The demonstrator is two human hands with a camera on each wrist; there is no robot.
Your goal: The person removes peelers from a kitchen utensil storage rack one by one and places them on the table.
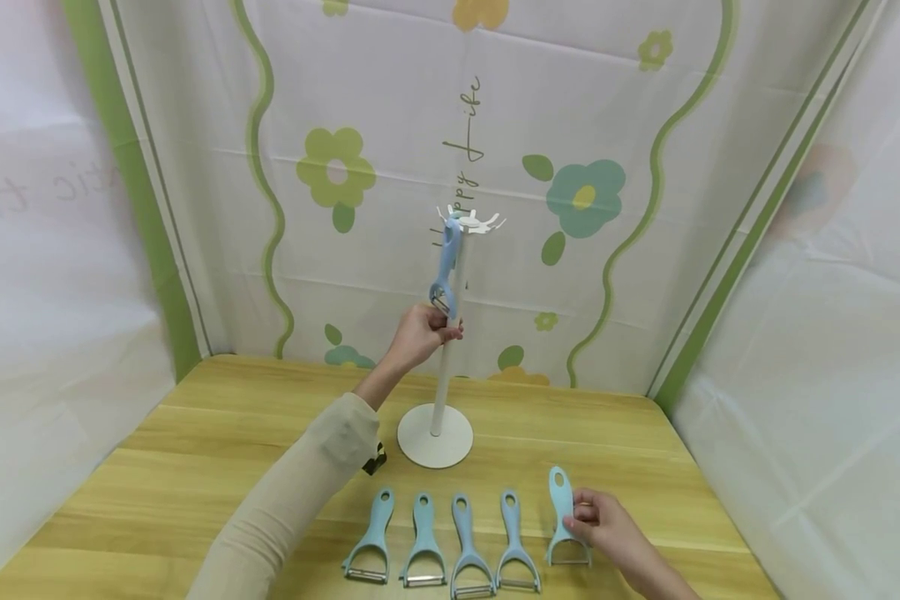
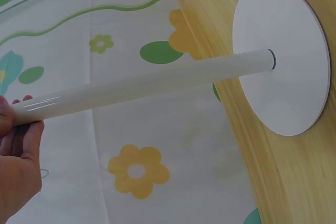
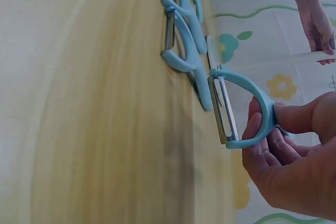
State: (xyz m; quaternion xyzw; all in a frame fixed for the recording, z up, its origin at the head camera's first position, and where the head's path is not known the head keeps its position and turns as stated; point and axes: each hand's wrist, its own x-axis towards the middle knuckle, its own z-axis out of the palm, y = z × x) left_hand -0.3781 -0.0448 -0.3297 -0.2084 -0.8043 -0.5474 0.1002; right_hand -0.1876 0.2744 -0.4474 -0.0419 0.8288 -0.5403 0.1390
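In the head view my left hand (image 1: 420, 335) grips the white pole (image 1: 444, 379) of a stand, just below a blue peeler (image 1: 447, 254) that hangs from the stand's hooks (image 1: 480, 222). The left wrist view shows the fingers of that hand (image 2: 20, 169) curled around the pole. At the right, my right hand (image 1: 606, 525) pinches a light blue Y-shaped peeler (image 1: 562, 496) between thumb and fingers. Its metal blade (image 3: 223, 109) points away from the hand (image 3: 294, 166) in the right wrist view.
Several peelers lie in a row on the wooden table (image 1: 157, 475), among them a greenish one (image 1: 378, 521) and a bluish one (image 1: 462, 521). The stand's round white base (image 1: 435, 454) is behind them. A small dark object (image 1: 375, 460) sits by the left sleeve. Patterned curtains (image 1: 390, 100) enclose the table.
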